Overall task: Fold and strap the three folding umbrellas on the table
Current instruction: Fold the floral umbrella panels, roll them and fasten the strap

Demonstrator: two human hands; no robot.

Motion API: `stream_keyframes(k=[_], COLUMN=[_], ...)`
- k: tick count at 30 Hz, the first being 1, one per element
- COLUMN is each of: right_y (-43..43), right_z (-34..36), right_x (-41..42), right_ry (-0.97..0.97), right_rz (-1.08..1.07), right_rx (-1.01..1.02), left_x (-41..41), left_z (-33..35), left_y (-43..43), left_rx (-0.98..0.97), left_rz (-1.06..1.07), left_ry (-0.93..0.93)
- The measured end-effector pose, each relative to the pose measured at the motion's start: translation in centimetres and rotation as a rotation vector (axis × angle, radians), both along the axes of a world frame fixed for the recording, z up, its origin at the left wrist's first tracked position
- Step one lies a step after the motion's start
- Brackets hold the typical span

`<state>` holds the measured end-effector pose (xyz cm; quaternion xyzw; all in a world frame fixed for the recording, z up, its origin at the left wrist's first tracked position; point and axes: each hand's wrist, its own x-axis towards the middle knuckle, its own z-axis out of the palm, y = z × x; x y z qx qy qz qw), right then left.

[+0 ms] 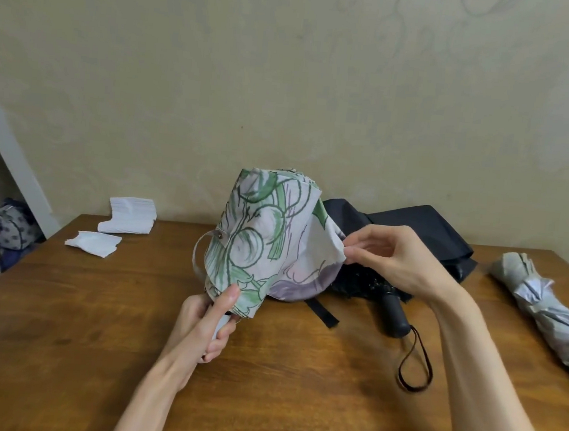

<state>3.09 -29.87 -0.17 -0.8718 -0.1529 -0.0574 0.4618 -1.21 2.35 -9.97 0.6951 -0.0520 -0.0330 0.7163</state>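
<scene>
A floral umbrella [264, 234], white with green and lilac print, is held upright above the table's middle. My left hand [209, 325] grips its white handle from below, thumb up against the cloth. My right hand [393, 255] pinches a fold of its canopy at the right side. Its closing strap [200, 252] hangs loose in a loop on the left. Behind it lies a black umbrella [422, 234], unfolded, with its black handle [394, 316] and wrist loop [414, 364] toward me. A silver-grey umbrella [543, 306] lies bundled at the right edge.
The wooden table [95, 319] stands against a beige wall. White folded papers [128, 215] lie at its back left. A white shelf [4, 142] and a dotted bag [7, 225] are on the floor side at far left.
</scene>
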Motion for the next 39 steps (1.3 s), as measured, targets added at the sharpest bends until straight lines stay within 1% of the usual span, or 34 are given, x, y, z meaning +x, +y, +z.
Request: stream_keyframes(k=[5, 10, 11, 14, 16, 20, 22, 24, 26, 33, 36, 39], right_y=[0.4, 0.7, 0.7, 0.6, 0.8, 1.9, 2.0, 1.7, 1.3, -0.6, -1.4, -1.2], right_z=[-0.3, -0.6, -0.5, -0.4, -0.4, -0.9, -0.8, -0.8, -0.8, -0.4, -0.3, -0.6], right_x=[0.1, 0.4, 0.4, 0.4, 0.5, 0.8, 0.9, 0.8, 0.6, 0.5, 0.5, 0.8], right_ry=[-0.015, -0.070, -0.078, -0.077, -0.052, -0.047, -0.028, -0.013, -0.039, -0.055, -0.108, -0.181], right_rz=[-0.002, -0.001, -0.002, -0.059, -0.109, -0.217, -0.205, -0.135, -0.084, -0.018, -0.043, -0.119], right_rx=[-0.054, -0.080, -0.054, 0.132, 0.222, 0.310, 0.345, 0.331, 0.286, 0.165, 0.073, 0.115], left_x=[0.0, 0.0, 0.1, 0.2, 0.3, 0.1, 0.1, 0.1, 0.2, 0.1, 0.1, 0.0], left_z=[-0.1, -0.1, -0.1, -0.2, -0.2, 0.0, 0.0, 0.1, 0.1, 0.1, 0.1, 0.2], left_y=[-0.2, -0.4, -0.3, -0.2, -0.3, -0.5, -0.5, -0.4, -0.3, -0.1, -0.2, -0.4], left_rx=[0.024, 0.025, 0.021, 0.006, -0.011, -0.026, -0.032, -0.036, -0.042, -0.034, -0.033, -0.037], left_rz=[0.026, 0.067, 0.077, 0.090, 0.079, 0.045, 0.047, 0.059, 0.069, 0.044, 0.022, 0.008], left_ry=[0.004, 0.011, 0.014, 0.033, 0.039, 0.037, 0.039, 0.044, 0.046, 0.049, 0.046, 0.045])
